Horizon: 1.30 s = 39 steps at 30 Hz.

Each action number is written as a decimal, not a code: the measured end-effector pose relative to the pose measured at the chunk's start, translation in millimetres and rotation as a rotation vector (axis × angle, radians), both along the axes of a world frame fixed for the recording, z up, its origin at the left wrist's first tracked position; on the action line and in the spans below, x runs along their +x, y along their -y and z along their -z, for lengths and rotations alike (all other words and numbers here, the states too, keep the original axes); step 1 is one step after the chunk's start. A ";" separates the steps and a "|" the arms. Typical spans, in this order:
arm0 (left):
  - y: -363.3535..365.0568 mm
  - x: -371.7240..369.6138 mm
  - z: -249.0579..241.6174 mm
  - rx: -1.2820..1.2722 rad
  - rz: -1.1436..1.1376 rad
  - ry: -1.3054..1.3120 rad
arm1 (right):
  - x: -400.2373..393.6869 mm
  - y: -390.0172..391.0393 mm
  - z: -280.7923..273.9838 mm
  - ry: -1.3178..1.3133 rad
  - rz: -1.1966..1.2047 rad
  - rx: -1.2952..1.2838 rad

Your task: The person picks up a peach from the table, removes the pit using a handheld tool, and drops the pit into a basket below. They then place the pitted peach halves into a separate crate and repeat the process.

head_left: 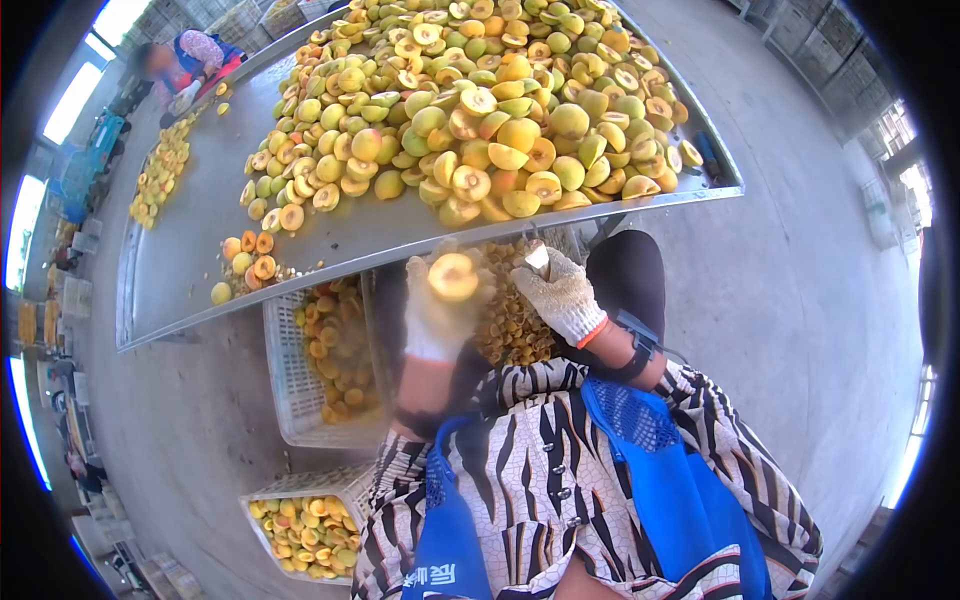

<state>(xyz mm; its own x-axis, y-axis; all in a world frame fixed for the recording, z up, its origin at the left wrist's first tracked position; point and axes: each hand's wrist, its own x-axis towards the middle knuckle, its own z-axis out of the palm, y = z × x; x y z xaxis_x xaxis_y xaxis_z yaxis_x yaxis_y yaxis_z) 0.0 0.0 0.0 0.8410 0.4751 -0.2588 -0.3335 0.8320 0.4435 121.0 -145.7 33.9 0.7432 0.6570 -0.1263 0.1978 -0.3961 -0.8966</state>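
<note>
My left hand (434,325), in a white knit glove, is smeared by motion and holds a yellow peach half (453,278) with its cut face upward. To its right, my right hand (562,300), in a soiled white glove with an orange cuff, is closed around a small tool (538,256); a white part shows, and its kind I cannot make out. Below and between the hands lies a heap of brown peach pits (512,330). Just beyond them, a large pile of halved yellow peaches (480,120) covers much of the metal table (370,222).
At left below the table stands a white crate (290,375) of peach halves. Nearer me is another crate (262,492) with more halves. Several peaches (248,262) lie at the table's near left. A person (195,65) works at the far left beside a smaller pile (160,172).
</note>
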 end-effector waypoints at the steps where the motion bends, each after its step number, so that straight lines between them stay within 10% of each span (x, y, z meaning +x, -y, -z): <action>1: 0.5 -2.0 -0.5 0.065 0.017 -0.003 | 1.0 2.0 1.2 0.035 -0.036 -0.046; 5: -6.0 -5.2 -16.5 0.185 0.094 -0.100 | -8.9 -7.9 3.4 0.118 -0.242 -0.186; 10: -6.1 -3.1 22.6 0.909 0.030 -0.365 | -8.6 -7.4 -17.5 0.185 -0.465 -0.341; 15: 2.5 -8.0 5.8 0.403 0.097 -0.339 | -9.7 -6.9 -13.9 0.270 -0.574 -0.353; 30: 3.8 -4.4 5.7 0.853 0.320 -0.674 | -6.2 6.0 1.3 0.212 -0.672 -0.443; 39: 29.1 21.1 4.6 0.489 -0.377 -0.315 | -23.9 -13.3 20.8 -0.095 -0.625 -0.171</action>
<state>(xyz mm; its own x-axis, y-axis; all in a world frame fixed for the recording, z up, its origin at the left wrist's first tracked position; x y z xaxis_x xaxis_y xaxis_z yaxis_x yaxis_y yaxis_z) 21.1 -29.1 -4.6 0.5155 0.8445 -0.1450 -0.3543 0.3641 0.8613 97.1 -132.4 13.1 0.2087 0.9264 -0.3135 0.3600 -0.3708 -0.8561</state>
